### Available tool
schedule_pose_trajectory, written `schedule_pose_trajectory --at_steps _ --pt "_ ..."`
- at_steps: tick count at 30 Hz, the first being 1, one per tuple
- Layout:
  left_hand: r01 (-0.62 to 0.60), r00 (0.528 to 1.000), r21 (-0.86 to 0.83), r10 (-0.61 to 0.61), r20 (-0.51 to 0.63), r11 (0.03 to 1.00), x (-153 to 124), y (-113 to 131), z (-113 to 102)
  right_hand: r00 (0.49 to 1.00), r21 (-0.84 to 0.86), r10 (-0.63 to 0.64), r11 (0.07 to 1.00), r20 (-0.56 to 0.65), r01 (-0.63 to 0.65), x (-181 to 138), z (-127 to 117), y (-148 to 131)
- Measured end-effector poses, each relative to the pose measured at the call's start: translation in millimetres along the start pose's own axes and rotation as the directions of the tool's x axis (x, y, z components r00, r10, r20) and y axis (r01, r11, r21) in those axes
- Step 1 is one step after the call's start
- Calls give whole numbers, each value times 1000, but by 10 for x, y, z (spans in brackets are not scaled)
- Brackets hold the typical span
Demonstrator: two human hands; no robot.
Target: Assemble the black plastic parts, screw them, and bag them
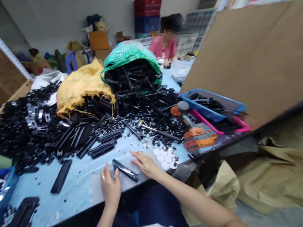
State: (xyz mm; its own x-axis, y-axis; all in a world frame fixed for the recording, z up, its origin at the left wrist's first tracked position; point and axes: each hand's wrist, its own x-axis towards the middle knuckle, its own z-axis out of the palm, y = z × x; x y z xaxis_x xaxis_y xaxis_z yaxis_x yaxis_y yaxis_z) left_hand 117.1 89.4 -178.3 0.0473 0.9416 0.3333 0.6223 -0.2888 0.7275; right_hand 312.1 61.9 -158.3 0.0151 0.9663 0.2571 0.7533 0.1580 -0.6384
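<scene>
A glossy black elongated part (125,170) lies on a pale sheet (96,188) at the front edge of the blue-topped table. Just left of it is my left hand (110,183), fingers apart, the thumb near the part's upper end. My right hand (146,164) rests to the right of the part with its fingers stretched out, holding nothing. Several white round discs (166,158) lie beside my right hand. Farther right stands an orange and grey cordless power tool (198,131), and a hammer (160,130) lies behind the discs.
Heaped black parts (29,132) cover the table's back and left. A yellow sack (84,83) and a green sack (130,53) spill more. Blue (219,101) and pink (243,127) baskets stand at right, near a large cardboard sheet (266,55). Another person (169,48) sits across the table.
</scene>
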Motion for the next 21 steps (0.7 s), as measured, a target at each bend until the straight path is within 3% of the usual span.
schedule_pose_trajectory --at_steps 3,7,11,13,21 --pt "-185 983 115 184 19 976 -23 -196 -88 980 -204 21 977 -199 -62 -297 -74 247" --pt "-246 969 155 245 26 957 3 -224 -115 971 -289 -60 957 -231 -10 -522 -11 296" --pt "-308 951 172 302 60 936 4 -160 -75 906 -206 200 934 -374 -291 -453 30 217" --pt "-307 952 172 298 77 936 3 -155 -60 886 -188 266 915 -381 -356 -410 33 205" --pt "-271 956 200 239 167 942 10 -109 -60 907 -237 248 911 -342 -338 -405 60 195"
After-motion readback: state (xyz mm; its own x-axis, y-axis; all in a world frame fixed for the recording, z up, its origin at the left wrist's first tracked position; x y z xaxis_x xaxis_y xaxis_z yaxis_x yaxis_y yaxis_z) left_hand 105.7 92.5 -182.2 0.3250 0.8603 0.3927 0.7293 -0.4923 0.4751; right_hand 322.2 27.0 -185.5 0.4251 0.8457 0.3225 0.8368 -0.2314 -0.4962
